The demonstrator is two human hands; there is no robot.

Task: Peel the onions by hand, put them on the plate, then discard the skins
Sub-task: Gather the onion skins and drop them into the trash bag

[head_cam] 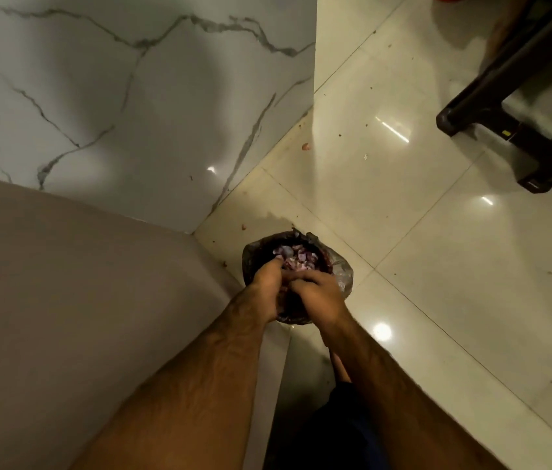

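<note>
Onion skins (296,257): purple-pink flakes heaped in a small lined bin (344,271) on the floor (403,232), lower centre of frame, tucked into a wall corner. Loose pile, so no single long axis or heading; the bin mouth faces straight up. Left hand (266,286) and right hand (322,295) meet directly over the near rim, probably so anything shed drops inside. Fingers of both are bent inward and overlapping; cannot tell if they grip skins. A few stray scraps (305,146) lie further up. No onions or plate in sight.
</note>
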